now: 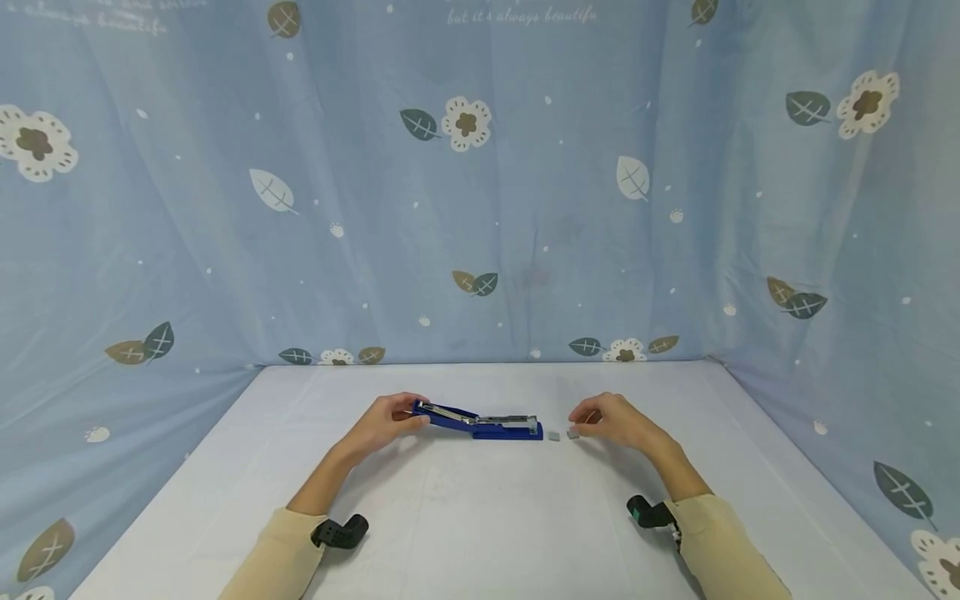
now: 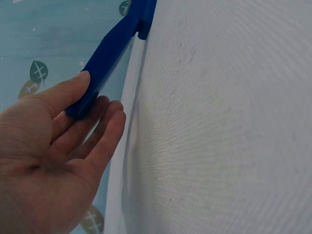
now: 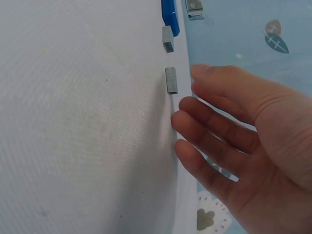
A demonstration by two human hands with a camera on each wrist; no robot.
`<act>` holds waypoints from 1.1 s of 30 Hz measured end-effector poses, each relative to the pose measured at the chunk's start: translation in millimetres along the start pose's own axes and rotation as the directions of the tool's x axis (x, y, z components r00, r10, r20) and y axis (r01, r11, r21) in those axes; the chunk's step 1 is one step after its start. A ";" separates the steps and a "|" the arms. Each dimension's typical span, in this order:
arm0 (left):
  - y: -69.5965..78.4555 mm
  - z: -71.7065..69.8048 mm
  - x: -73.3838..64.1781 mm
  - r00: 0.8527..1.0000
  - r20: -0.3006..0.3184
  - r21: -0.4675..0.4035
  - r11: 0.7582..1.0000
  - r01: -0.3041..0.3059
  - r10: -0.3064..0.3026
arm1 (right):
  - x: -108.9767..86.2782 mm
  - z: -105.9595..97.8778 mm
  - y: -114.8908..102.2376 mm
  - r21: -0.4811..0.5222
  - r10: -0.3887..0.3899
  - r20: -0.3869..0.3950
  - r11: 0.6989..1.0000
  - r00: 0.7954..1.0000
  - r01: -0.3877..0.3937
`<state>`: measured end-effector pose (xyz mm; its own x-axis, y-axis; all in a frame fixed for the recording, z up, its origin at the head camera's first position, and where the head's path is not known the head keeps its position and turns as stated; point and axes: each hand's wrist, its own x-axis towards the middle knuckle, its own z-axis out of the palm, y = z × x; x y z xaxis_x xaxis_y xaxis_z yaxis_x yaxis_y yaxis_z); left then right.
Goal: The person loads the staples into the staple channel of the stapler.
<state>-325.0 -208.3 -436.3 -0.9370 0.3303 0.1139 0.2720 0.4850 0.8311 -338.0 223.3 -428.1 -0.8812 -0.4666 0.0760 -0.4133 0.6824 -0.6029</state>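
Observation:
A blue stapler (image 1: 506,432) lies on the table with its top swung up and back to the left, showing the metal staple channel. My left hand (image 1: 392,419) pinches the end of that raised blue arm (image 2: 105,56) between thumb and fingers. Two small grey strips of staples lie just right of the stapler's base: one strip (image 1: 553,436) near it, another strip (image 3: 171,80) farther right. Beside the farther strip is my right hand (image 1: 611,419), fingers loosely bent; in the right wrist view its fingertips look apart from the strip.
The white-covered table (image 1: 480,517) extends in front of the stapler. Behind it and at both sides hangs a blue curtain (image 1: 480,208) printed with leaves and flowers. Each wrist carries a black camera (image 1: 341,532).

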 end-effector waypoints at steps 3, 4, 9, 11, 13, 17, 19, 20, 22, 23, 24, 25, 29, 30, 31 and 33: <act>2.5 1.1 -1.0 1.000 -0.010 0.016 1.000 0.009 -0.009 | 0.5 0.6 0.3 -0.012 0.013 -0.001 1.000 1.000 -0.013; 4.9 1.2 -1.8 1.000 -0.011 0.020 1.000 0.011 -0.011 | 0.7 0.6 0.5 -0.019 0.014 -0.001 1.000 1.000 -0.014; 25.1 -0.4 -9.5 1.000 0.008 0.017 1.000 0.005 -0.005 | 0.3 1.6 1.2 -0.041 -0.004 0.005 0.999 1.000 0.004; 32.4 -1.6 -12.8 1.000 0.016 0.015 1.000 -0.008 0.008 | -0.1 2.3 1.4 -0.034 -0.005 0.007 0.999 1.000 0.006; 36.6 -2.3 -15.2 1.000 0.017 0.018 1.000 -0.019 0.019 | -0.3 3.0 2.0 -0.028 -0.008 0.012 1.000 1.000 0.009; 37.7 -2.1 -17.0 1.000 0.014 0.008 1.000 -0.020 0.020 | -0.1 4.1 2.3 -0.023 -0.005 0.014 1.000 1.000 0.005; 36.8 -1.5 -16.9 1.000 0.015 0.000 1.000 -0.014 0.014 | 0.0 4.2 2.5 -0.032 -0.010 0.010 0.999 1.000 0.010; 36.2 -1.5 -16.8 1.000 0.016 -0.005 1.000 -0.012 0.012 | 0.1 4.5 2.8 -0.039 -0.016 0.008 0.999 1.000 0.017; 35.1 -1.6 -16.4 1.000 0.019 -0.012 1.000 -0.010 0.010 | 0.2 4.9 3.2 -0.045 -0.011 0.002 0.999 1.000 0.011; 34.6 -1.7 -16.2 1.000 0.021 -0.014 1.000 -0.010 0.011 | 0.2 5.1 3.4 -0.051 -0.020 0.000 0.998 1.000 0.020; 34.0 -1.8 -15.8 1.000 0.023 -0.015 1.000 -0.010 0.011 | 0.1 5.2 3.6 -0.054 -0.021 -0.001 0.998 1.000 0.021; 33.3 -1.9 -15.6 1.000 0.025 -0.018 1.000 -0.009 0.010 | 0.3 5.3 4.0 -0.058 -0.022 -0.002 0.998 1.000 0.022; 31.1 -2.0 -14.8 1.000 0.031 -0.023 1.000 -0.006 0.006 | 0.5 6.1 5.1 -0.062 -0.019 -0.005 0.998 1.000 0.019; 31.0 -1.9 -14.7 0.999 0.031 -0.024 1.000 -0.006 0.006 | 0.5 6.1 5.3 -0.059 -0.014 -0.004 0.998 1.000 0.013; 31.0 -1.9 -14.7 0.999 0.032 -0.024 1.000 -0.007 0.008 | 0.5 6.3 5.6 -0.058 -0.016 -0.005 0.998 1.000 0.016; 31.5 -1.8 -14.8 0.999 0.029 -0.021 1.000 -0.012 0.012 | 0.4 6.4 5.5 -0.053 -0.023 -0.006 0.998 1.000 0.023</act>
<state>-302.9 -199.4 -410.8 -0.9268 0.3598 0.1082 0.2783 0.4641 0.8409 -339.2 223.3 -436.4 -0.8727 -0.4790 0.0942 -0.4447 0.7004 -0.5583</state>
